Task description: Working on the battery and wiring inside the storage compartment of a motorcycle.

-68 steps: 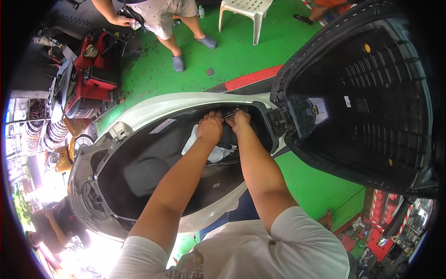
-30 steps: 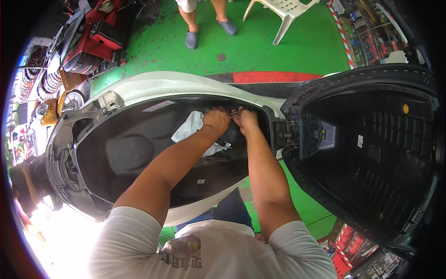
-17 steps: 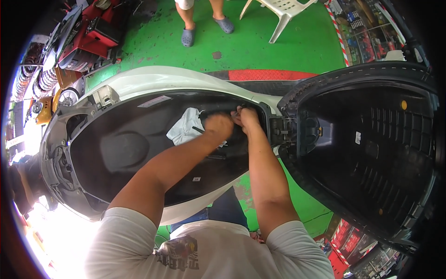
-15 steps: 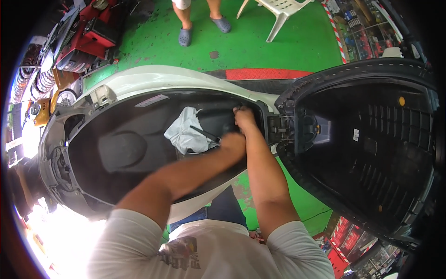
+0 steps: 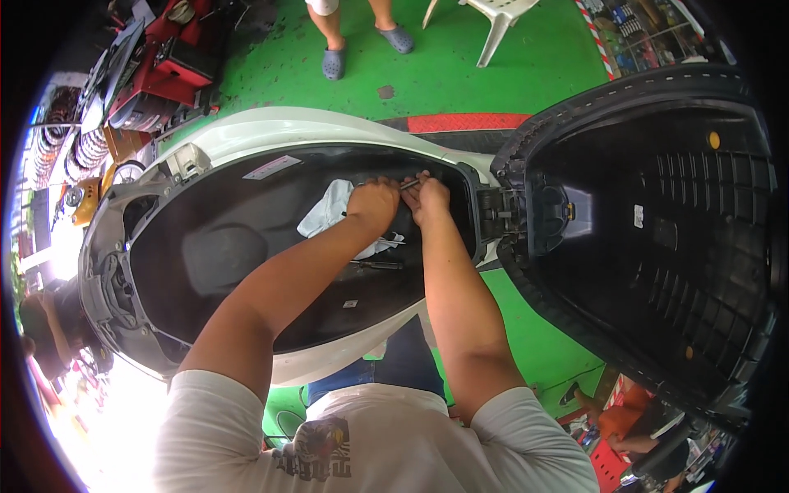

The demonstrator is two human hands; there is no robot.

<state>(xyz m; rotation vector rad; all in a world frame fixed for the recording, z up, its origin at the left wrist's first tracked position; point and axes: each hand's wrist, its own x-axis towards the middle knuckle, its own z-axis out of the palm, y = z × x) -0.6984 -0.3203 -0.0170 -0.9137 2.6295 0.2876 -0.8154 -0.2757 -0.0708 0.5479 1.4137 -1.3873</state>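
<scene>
Inside the black under-seat compartment [image 5: 197, 238] of a white scooter, my two hands are close together at the far right end. My left hand [image 5: 376, 201] is closed on a slim metal rod [image 5: 409, 185], which sticks out to the right of the fist. At the rod's other end, the fingers of my right hand [image 5: 431, 197] are pinched around it; what sits at the tip is too small to make out. A crumpled pale cloth [image 5: 325, 212] lies under and left of my left hand. Nearer to me, a dark thin tool [image 5: 378, 264] lies on the compartment floor.
The raised seat [image 5: 641, 222] is hinged open on the right. Beyond the scooter, a person in grey clogs [image 5: 333, 63] stands on the green floor [image 5: 460, 86] near a white plastic chair [image 5: 500, 20]. Red equipment [image 5: 168, 70] stands far left. Another person [image 5: 649, 435] is at the lower right.
My left hand has moved up and left, away from my body, and now meets my right hand at the rod. The dark tool on the floor has come into clear view.
</scene>
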